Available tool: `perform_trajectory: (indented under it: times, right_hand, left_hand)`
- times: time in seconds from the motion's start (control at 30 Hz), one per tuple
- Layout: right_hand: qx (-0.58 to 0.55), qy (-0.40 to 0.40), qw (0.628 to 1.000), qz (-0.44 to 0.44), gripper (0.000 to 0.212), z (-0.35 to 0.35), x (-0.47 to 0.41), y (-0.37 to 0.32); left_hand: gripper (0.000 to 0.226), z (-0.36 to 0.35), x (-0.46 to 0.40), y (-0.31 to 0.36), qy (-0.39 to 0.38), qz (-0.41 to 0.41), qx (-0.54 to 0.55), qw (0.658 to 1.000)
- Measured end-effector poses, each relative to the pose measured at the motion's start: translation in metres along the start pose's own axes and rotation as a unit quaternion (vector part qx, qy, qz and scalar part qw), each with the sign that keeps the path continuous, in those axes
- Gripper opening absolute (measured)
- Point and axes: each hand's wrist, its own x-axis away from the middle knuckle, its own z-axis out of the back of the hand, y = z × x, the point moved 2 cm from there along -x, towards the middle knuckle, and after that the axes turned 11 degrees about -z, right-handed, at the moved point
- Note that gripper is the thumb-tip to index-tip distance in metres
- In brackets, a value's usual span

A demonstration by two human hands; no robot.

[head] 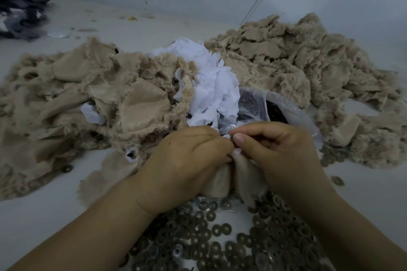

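Head view, just above the washer heap [220, 237]: beige plush piece [222, 180] bunched upright between both hands, long axis rising from the heap toward the fingertips. Left hand [187, 160] wrapped round the left fold, fingers pressed together and gripping. Right hand [277, 152] on the right fold, thumb and forefinger pinching a small white bit at the top edge; too small to tell whether anything else is held there. Both hands touching the piece, the right nearer the working point. Probably next: fetching a washer, so a reach straight down from the pinch. Beyond the heap: clear plastic bag [259, 105], white fabric scraps [211, 86], beige plush offcuts [99, 94].
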Motion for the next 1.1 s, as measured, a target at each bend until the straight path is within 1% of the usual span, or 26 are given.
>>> perform_trajectory:
  times: [0.1,0.23,0.4,0.53,0.7,0.83,0.9,1.0,1.1]
  right_hand:
    - [0.025,0.002,0.999,0.023,0.017,-0.0007,0.0006,0.0004]
    - [0.043,0.001,0.997,0.058,0.021,-0.0009,0.0013,-0.0003]
    - [0.091,0.033,0.988,0.124,0.024,-0.0028,0.0025,0.0014]
    - [0.118,0.040,0.979,0.161,0.019,-0.0040,0.0019,0.0016]
    - [0.133,0.041,0.972,0.188,0.018,-0.0033,0.0013,0.0026]
    - [0.133,0.038,0.967,0.212,0.022,-0.0018,0.0018,0.0028]
    - [0.133,0.037,0.964,0.226,0.022,-0.0011,0.0017,0.0037]
    - [0.150,0.026,0.957,0.248,0.025,-0.0027,0.0036,0.0042]
    - [0.139,0.014,0.959,0.248,0.030,-0.0038,0.0054,0.0032]
  left_hand:
    - [0.020,0.0037,-0.0048,0.0000,0.005,0.039,-0.001,0.999]
    - [0.019,0.0064,-0.0065,0.0005,0.017,0.079,0.017,0.997]
    - [0.015,0.0054,-0.0067,-0.0005,0.003,0.073,0.045,0.996]
    - [0.012,0.0058,-0.0068,-0.0010,0.030,0.104,0.085,0.991]
    - [0.015,0.0060,-0.0064,0.0001,0.047,0.113,0.059,0.991]
    - [0.018,0.0064,-0.0062,0.0003,0.079,0.151,0.071,0.983]
    - [0.023,0.0055,-0.0059,-0.0006,0.071,0.161,0.073,0.982]
    - [0.027,0.0038,-0.0046,-0.0036,0.052,0.169,0.045,0.983]
    - [0.026,0.0026,-0.0038,-0.0056,0.019,0.149,0.035,0.988]
